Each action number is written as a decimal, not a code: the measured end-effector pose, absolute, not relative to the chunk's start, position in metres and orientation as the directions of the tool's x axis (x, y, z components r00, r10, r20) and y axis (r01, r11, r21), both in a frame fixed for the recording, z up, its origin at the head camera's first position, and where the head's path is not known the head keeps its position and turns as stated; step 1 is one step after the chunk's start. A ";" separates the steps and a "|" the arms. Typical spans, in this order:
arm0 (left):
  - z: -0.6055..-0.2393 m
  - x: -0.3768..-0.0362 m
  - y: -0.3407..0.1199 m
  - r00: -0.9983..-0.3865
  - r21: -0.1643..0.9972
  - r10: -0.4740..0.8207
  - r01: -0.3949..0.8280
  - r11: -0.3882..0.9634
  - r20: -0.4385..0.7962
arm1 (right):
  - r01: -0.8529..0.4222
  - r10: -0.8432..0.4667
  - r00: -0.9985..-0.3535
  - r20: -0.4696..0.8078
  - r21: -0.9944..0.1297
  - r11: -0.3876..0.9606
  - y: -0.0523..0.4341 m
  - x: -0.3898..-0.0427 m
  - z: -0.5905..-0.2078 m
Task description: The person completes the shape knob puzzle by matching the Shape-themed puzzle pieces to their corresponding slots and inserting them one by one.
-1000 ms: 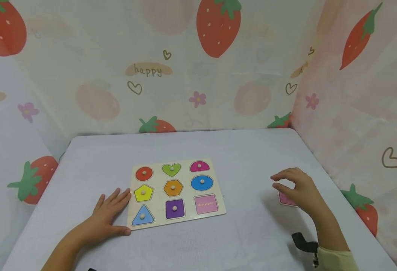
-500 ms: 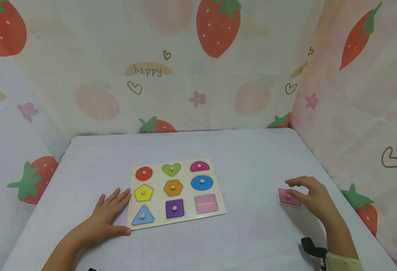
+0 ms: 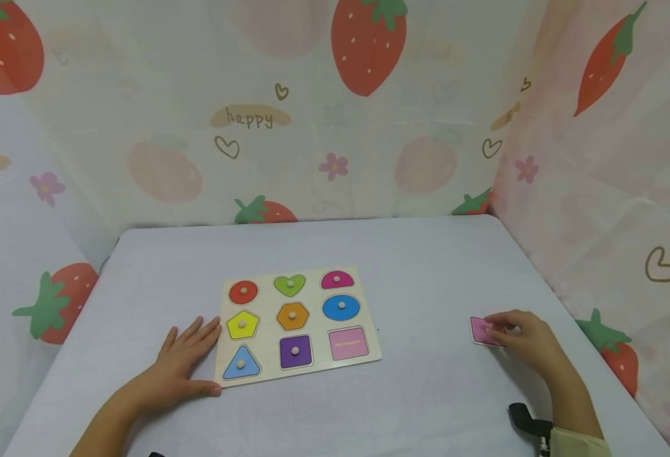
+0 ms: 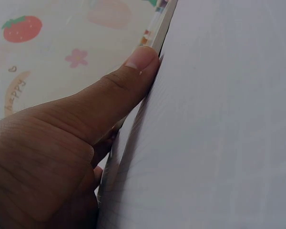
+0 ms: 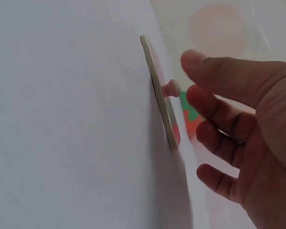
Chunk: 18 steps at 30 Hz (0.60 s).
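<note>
A flat pink rectangular puzzle piece (image 3: 479, 331) with a small round knob (image 5: 172, 88) lies on the right part of the table. My right hand (image 3: 531, 343) hovers at it, thumb and fingers bent toward the knob. In the right wrist view a small gap shows between the knob and the fingertips. To the left, a wooden shape puzzle board (image 3: 319, 373) holds several knobbed shapes; its pink slot (image 3: 348, 343) reads "Rectangular". My left hand (image 3: 177, 365) lies spread on the table, fingertips and thumb (image 4: 143, 58) at the board's left edge.
A white cloth covers the table (image 3: 420, 400). Strawberry-print curtains (image 3: 312, 127) stand behind it and at both sides. A black wrist-camera mount (image 3: 526, 419) sticks out beside my right wrist.
My right hand first draws back to the right, uncovering the pink piece, then lowers to its knob, with thumb and fingers closer together. The left hand and the board stay put.
</note>
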State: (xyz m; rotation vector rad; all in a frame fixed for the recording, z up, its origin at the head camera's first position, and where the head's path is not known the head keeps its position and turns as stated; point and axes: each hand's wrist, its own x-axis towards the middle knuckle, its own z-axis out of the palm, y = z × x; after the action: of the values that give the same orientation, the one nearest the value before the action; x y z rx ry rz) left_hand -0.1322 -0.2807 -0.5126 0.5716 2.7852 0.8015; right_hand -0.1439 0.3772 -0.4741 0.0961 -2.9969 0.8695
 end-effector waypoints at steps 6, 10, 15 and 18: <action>-0.514 -0.133 -0.281 -0.910 0.539 0.407 0.303 0.786 -0.082 | -0.046 -0.050 -0.999 0.007 -0.531 0.846 0.378 -0.145 -0.481; -0.513 -0.133 -0.281 -0.910 0.536 0.407 0.305 0.787 -0.081 | -0.045 -0.049 -0.999 0.006 -0.512 0.858 0.378 -0.146 -0.482; -0.513 -0.133 -0.280 -0.909 0.533 0.409 0.308 0.788 -0.080 | -0.042 -0.043 -0.999 0.010 -0.501 0.864 0.377 -0.147 -0.482; -0.512 -0.133 -0.280 -0.910 0.534 0.407 0.305 0.788 -0.079 | -0.030 -0.033 -0.999 0.002 -0.498 0.867 0.376 -0.148 -0.482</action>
State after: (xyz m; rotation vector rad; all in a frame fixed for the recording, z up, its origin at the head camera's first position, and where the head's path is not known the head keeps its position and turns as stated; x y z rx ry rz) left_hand -0.1330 -0.2804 -0.5124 0.5608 2.7882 0.7849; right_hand -0.1475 0.3759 -0.4818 0.0516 -3.0417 0.8112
